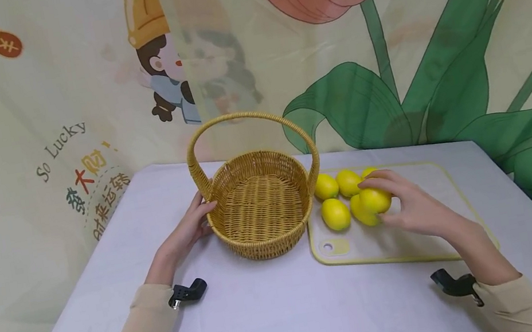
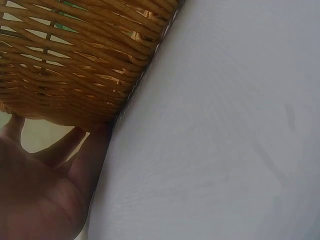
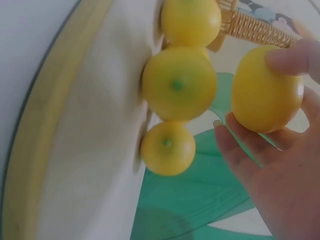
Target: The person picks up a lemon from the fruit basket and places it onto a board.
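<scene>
A round wicker basket [image 1: 266, 249] with a tall hoop handle stands upright on the table, its woven bottom bare. My left hand [image 1: 191, 222] grips its left side near the handle's base, thumb over the rim; the left wrist view has the fingers against the outer weave. Thumb and fingers of my right hand [image 1: 421, 208] hold a yellow lemon [image 3: 265, 92], raised above the cutting board [image 1: 425, 181]. Below and beside it, several other lemons [image 1: 336, 214] lie grouped at the board's left end, one partly hidden behind the right hand.
The board has a yellow edge and a hole [image 1: 328, 246] at its front left corner, right beside the basket. A white cloth covers the table [image 1: 289, 313]. Printed fabric [image 1: 97, 53] hangs behind the table's far edge. Each wrist carries a black camera mount [image 1: 189, 291].
</scene>
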`<state>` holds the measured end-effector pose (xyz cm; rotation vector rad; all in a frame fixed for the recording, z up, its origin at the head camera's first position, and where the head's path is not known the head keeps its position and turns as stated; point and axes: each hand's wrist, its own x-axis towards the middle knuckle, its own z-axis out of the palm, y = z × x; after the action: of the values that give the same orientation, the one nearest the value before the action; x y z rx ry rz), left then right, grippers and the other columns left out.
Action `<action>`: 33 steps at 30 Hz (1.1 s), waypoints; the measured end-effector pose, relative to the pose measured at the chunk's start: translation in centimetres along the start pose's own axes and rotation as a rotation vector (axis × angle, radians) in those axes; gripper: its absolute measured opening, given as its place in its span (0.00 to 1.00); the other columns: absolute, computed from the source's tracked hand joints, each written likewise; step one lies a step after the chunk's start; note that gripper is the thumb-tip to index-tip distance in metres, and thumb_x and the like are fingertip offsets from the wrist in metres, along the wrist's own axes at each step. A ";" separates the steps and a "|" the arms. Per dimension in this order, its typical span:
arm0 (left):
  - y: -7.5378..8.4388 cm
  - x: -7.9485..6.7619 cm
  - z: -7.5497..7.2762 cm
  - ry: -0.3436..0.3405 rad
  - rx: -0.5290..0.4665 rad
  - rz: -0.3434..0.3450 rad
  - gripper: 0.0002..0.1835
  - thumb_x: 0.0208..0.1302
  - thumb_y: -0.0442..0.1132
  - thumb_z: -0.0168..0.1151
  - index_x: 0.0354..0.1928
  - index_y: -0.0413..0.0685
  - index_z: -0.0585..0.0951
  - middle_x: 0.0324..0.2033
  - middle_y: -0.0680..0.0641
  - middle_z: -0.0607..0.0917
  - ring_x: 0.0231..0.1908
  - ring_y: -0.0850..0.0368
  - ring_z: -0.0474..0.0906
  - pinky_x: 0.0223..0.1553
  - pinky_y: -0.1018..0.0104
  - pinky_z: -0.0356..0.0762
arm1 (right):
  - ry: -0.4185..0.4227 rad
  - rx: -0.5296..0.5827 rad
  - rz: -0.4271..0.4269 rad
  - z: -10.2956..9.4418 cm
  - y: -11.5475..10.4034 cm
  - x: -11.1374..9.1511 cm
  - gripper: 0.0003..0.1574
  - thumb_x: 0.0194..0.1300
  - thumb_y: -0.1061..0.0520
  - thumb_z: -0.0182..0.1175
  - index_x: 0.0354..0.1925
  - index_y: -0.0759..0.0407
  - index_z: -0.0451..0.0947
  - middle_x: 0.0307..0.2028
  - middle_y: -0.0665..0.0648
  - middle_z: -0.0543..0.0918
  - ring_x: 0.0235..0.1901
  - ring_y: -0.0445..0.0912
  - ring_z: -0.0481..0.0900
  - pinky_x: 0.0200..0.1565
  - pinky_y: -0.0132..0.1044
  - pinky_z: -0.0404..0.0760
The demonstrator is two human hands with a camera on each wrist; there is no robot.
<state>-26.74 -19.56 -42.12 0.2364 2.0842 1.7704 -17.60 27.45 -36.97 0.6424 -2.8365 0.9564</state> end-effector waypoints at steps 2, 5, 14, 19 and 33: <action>0.0 0.0 0.0 -0.002 -0.001 0.000 0.37 0.75 0.54 0.45 0.77 0.80 0.38 0.79 0.50 0.47 0.77 0.44 0.50 0.73 0.39 0.57 | -0.010 -0.007 0.025 -0.2 0.2 -0.2 0.38 0.53 0.65 0.64 0.64 0.51 0.73 0.68 0.59 0.66 0.66 0.61 0.64 0.61 0.72 0.66; 0.1 0.0 0.1 -0.006 -0.003 0.004 0.37 0.75 0.54 0.45 0.77 0.80 0.38 0.79 0.50 0.47 0.77 0.44 0.51 0.72 0.39 0.58 | -0.019 -0.016 0.046 -0.6 0.3 -0.6 0.38 0.53 0.65 0.64 0.64 0.51 0.73 0.69 0.60 0.65 0.67 0.62 0.63 0.61 0.74 0.65; 0.1 0.0 0.1 -0.011 0.000 0.010 0.38 0.75 0.54 0.44 0.77 0.78 0.36 0.79 0.49 0.46 0.78 0.43 0.49 0.72 0.39 0.58 | -0.018 -0.058 0.053 -1.5 1.6 -1.7 0.38 0.51 0.67 0.63 0.62 0.53 0.74 0.66 0.60 0.67 0.63 0.62 0.66 0.59 0.70 0.69; 0.0 0.0 0.0 -0.023 0.001 0.021 0.38 0.76 0.53 0.44 0.78 0.77 0.37 0.79 0.48 0.47 0.77 0.42 0.50 0.71 0.38 0.59 | -0.023 -0.101 0.055 -1.6 2.3 -2.2 0.36 0.50 0.68 0.63 0.59 0.54 0.76 0.62 0.60 0.70 0.59 0.59 0.70 0.56 0.63 0.73; -0.1 0.1 0.0 -0.023 -0.017 0.026 0.38 0.76 0.53 0.44 0.78 0.78 0.37 0.79 0.48 0.47 0.76 0.41 0.53 0.71 0.39 0.60 | -0.152 -0.169 0.144 -1.3 3.2 -2.7 0.40 0.48 0.68 0.61 0.63 0.53 0.75 0.61 0.66 0.71 0.58 0.61 0.71 0.57 0.65 0.74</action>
<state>-26.81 -19.51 -42.22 0.2785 2.0585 1.7913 -16.60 31.49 -38.33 0.5191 -3.0911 0.7016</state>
